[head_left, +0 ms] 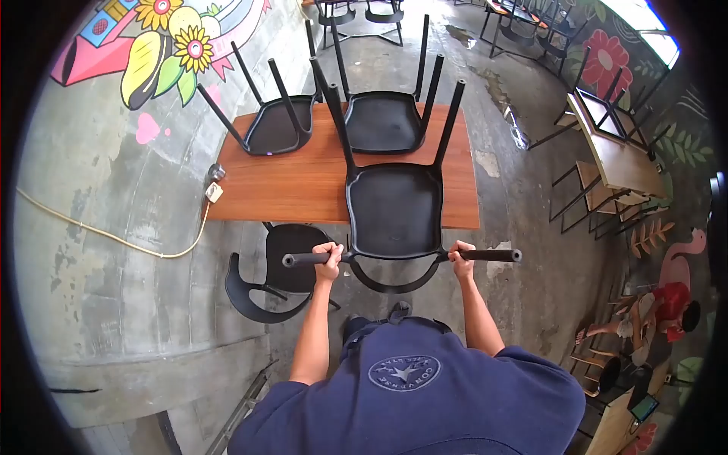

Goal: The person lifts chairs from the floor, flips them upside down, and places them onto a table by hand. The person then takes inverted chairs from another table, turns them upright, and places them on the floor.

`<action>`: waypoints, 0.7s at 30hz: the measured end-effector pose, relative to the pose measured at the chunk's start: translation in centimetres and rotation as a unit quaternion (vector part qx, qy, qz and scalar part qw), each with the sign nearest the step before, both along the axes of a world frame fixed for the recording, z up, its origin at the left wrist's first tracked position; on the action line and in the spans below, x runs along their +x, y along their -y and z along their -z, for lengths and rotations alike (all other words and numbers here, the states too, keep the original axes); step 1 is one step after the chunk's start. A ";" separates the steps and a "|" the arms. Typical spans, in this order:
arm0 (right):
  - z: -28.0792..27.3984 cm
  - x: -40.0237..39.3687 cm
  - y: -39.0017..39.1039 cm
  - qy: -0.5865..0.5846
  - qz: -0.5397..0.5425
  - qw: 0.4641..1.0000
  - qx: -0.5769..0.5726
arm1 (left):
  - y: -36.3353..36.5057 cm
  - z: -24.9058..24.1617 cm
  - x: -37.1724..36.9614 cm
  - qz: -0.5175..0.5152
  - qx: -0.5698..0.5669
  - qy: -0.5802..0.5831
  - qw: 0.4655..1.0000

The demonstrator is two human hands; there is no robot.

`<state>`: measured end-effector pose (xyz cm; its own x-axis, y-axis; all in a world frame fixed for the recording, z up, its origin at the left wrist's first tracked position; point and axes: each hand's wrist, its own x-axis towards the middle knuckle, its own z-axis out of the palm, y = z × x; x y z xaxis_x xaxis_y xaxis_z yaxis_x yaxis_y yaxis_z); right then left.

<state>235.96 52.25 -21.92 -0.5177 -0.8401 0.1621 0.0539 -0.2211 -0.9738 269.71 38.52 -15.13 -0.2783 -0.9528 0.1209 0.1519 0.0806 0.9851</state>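
Observation:
An upside-down black chair (pixel 394 208) is between my hands, its legs pointing up and outward and its curved backrest hanging low toward me. My left hand (pixel 329 262) is wrapped round one near leg, and my right hand (pixel 460 260) grips the other. The chair's seat overlaps the front edge of the brown wooden table (pixel 292 193) in this view. Two more black chairs, one at the left (pixel 279 125) and one in the middle (pixel 381 121), rest inverted on the tabletop. Below the table's left front corner, another black chair (pixel 292 254) stands upright on the floor.
A pale cable (pixel 114 241) runs along the left wall to a socket (pixel 214 192) by the table. At right stands a lighter table (pixel 622 163) with stacked seats. A person in red (pixel 673 303) sits lower right. A ladder (pixel 244 402) lies lower left.

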 end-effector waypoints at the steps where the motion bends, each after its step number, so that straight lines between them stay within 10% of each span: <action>1: 0.7 -0.1 0.4 -0.005 -0.003 1.000 0.000 | 0.4 0.8 0.0 0.004 -0.001 0.001 1.000; 21: 3.2 -0.4 4.0 -0.080 0.017 0.996 0.032 | 5.2 4.0 -0.7 -0.006 -0.047 0.015 0.999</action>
<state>235.51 48.22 -25.10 -0.5185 -0.8335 0.1906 -0.1090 -0.1566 -0.9816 268.97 33.33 -19.17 -0.2714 -0.9411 0.2019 0.1206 0.1749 0.9772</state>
